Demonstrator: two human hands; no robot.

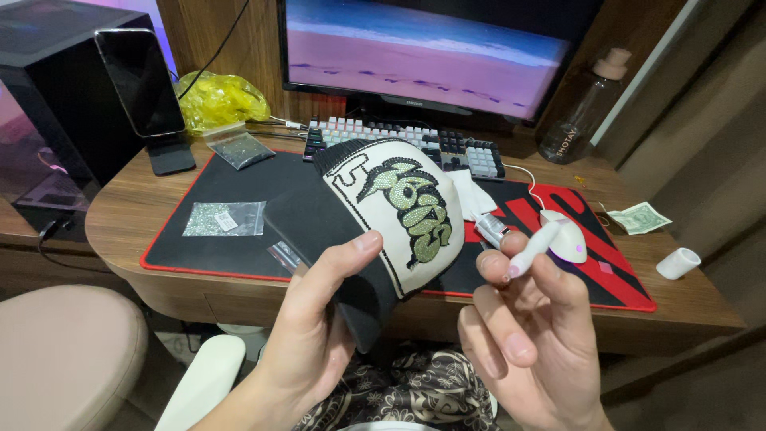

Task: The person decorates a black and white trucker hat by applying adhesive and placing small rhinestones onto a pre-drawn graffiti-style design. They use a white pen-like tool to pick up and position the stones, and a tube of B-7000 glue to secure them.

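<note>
My left hand point(315, 319) grips a black and cream cap point(391, 215) by its black brim, holding it up over the desk edge. The cap's cream front panel carries a green rhinestone design outlined in dark stones. My right hand point(527, 327) is just right of the cap, pinching a white pen-like applicator tool point(533, 249) between thumb and fingers, its tip pointing down-left near the cap. A small silver tube point(492, 230) shows just behind the fingers.
A black and red desk mat point(231, 179) carries two small bags of rhinestones point(223, 219) point(241, 148), a keyboard point(471, 152) and a white mouse point(568, 239). A monitor, a phone on a stand point(142, 80), a bottle point(582, 112), a banknote point(642, 217) and a white cap point(678, 263) stand around.
</note>
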